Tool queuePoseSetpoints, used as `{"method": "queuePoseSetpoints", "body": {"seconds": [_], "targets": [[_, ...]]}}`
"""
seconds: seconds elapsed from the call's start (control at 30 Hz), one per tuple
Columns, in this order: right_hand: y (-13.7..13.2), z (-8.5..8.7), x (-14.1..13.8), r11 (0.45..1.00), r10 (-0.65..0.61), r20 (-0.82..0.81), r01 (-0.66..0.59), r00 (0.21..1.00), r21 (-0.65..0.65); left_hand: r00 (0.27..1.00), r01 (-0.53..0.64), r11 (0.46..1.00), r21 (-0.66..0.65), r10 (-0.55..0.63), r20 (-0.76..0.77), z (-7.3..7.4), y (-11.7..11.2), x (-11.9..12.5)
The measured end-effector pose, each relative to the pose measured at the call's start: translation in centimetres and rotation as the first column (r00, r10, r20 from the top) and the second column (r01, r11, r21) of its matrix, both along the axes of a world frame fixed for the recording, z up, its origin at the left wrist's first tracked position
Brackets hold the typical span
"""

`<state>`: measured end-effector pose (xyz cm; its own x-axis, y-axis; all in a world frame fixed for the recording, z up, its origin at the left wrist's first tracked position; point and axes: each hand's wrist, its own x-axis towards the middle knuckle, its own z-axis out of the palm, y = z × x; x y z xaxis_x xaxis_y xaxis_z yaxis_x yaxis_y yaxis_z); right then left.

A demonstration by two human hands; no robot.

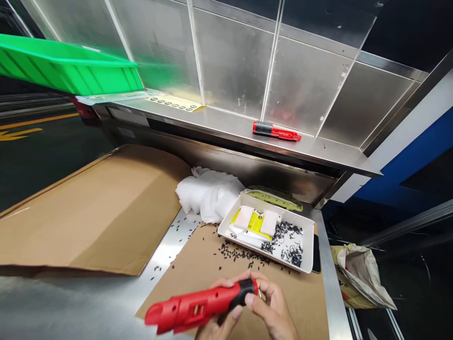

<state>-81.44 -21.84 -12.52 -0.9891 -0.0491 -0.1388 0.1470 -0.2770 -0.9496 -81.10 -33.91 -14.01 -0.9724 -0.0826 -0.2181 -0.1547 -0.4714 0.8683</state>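
Observation:
A red and black tool casing (198, 309), long and tubular with small slots and holes, is held above the cardboard sheet, its black end to the right. My left hand (216, 328) is wrapped around it from below and behind, fingertips showing over the top. My right hand (274, 304) closes its thumb and fingers on the black end, where a small shiny bit shows at the rim. Beyond the hands stands a white tray (308, 245) with small black parts (288, 241), white blocks (270, 223) and a yellow-labelled packet (255, 221).
Loose black bits (240, 252) are scattered on the cardboard sheet (198, 262). White foam sheets (208, 193) lie behind, and a large cardboard piece (106, 208) at left. A similar red-black casing (276, 131) and a green bin (102, 78) rest on the shelf. A bag (364, 274) stands right.

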Motion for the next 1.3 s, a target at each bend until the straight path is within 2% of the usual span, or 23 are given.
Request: {"method": "queuePoseSetpoints", "body": {"seconds": [0.07, 0.13, 0.27, 0.33, 0.4, 0.47, 0.6, 0.67, 0.77, 0.83, 0.87, 0.93, 1.0, 1.03, 1.07, 1.1, 1.17, 1.23, 1.3], "targets": [[0.1, 0.5, -0.2, 0.999, -0.002, 0.029, 0.003, 1.000, -0.033, 0.994, 0.046, 0.995, 0.090, -0.055, 0.091, -0.5, -0.8, -0.8], [0.2, 0.8, -0.6, 0.999, -0.043, 0.063, 0.044, 0.997, -0.024, 0.979, 0.057, 0.970, 0.236, -0.101, 0.180, -0.9, -1.6, -1.6], [0.4, 0.7, -1.7, 0.986, -0.134, 0.023, 0.131, 0.991, 0.106, 0.955, 0.006, 0.863, 0.504, -0.154, 0.252, -1.7, -2.7, -2.8], [0.1, 0.5, -2.1, 0.970, -0.150, -0.020, 0.151, 0.989, 0.193, 0.955, 0.020, 0.839, 0.544, -0.177, 0.237, -2.0, -2.9, -3.2], [-0.3, 0.3, -2.2, 0.960, -0.142, -0.044, 0.148, 0.989, 0.239, 0.960, 0.043, 0.843, 0.536, -0.184, 0.213, -2.2, -2.8, -3.4], [-0.8, 0.0, -2.2, 0.972, -0.105, -0.048, 0.113, 0.993, 0.205, 0.964, 0.056, 0.881, 0.469, -0.170, 0.204, -2.1, -2.5, -3.5], [-1.4, -1.3, -1.8, 0.999, -0.012, -0.038, 0.014, 0.999, 0.049, 0.965, 0.017, 0.956, 0.293, -0.092, 0.245, -1.2, -1.4, -4.0], [-1.5, -1.9, -1.5, 0.997, -0.007, -0.085, 0.014, 0.996, 0.080, 0.963, 0.039, 0.965, 0.258, -0.105, 0.249, -0.7, -1.0, -4.3], [-1.2, -2.4, -1.2, 0.962, 0.025, -0.195, 0.030, 0.981, 0.273, 0.959, 0.118, 0.970, 0.211, -0.166, 0.228, -0.2, -1.0, -4.6], [-0.6, -2.3, -1.2, 0.892, 0.078, -0.305, 0.070, 0.949, 0.446, 0.957, 0.169, 0.972, 0.165, -0.202, 0.210, -0.1, -1.2, -4.7], [-0.2, -2.2, -1.3, 0.832, 0.123, -0.362, 0.103, 0.924, 0.545, 0.953, 0.199, 0.970, 0.141, -0.225, 0.205, 0.0, -1.3, -4.8], [0.9, -1.8, -1.5, 0.668, 0.232, -0.441, 0.187, 0.867, 0.720, 0.939, 0.264, 0.960, 0.092, -0.278, 0.201, 0.2, -1.4, -4.9], [2.0, -1.4, -1.8, 0.494, 0.357, -0.457, 0.250, 0.815, 0.832, 0.932, 0.314, 0.949, 0.032, -0.314, 0.179, 0.5, -1.4, -5.3], [2.6, -1.3, -1.9, 0.439, 0.393, -0.453, 0.270, 0.800, 0.857, 0.934, 0.329, 0.944, -0.004, -0.325, 0.149, 0.8, -1.4, -5.6], [3.2, -1.3, -1.9, 0.417, 0.404, -0.452, 0.280, 0.795, 0.865, 0.936, 0.341, 0.939, -0.049, -0.334, 0.109, 1.1, -1.5, -5.9], [3.9, -1.4, -1.8, 0.426, 0.388, -0.461, 0.288, 0.798, 0.858, 0.934, 0.357, 0.928, -0.103, -0.352, 0.065, 1.4, -1.6, -6.3], [5.2, -2.1, -1.3, 0.492, 0.269, -0.490, 0.319, 0.829, 0.810, 0.920, 0.377, 0.882, -0.283, -0.393, 0.001, 2.3, -1.9, -7.3], [6.6, -3.4, -0.7, 0.536, 0.130, -0.474, 0.341, 0.871, 0.773, 0.912, 0.289, 0.766, -0.574, -0.402, -0.078, 3.4, -2.6, -8.3], [7.7, -5.3, -0.1, 0.513, 0.059, -0.349, 0.272, 0.935, 0.814, 0.901, 0.095, 0.611, -0.786, -0.389, -0.194, 4.4, -3.5, -9.1]]}}
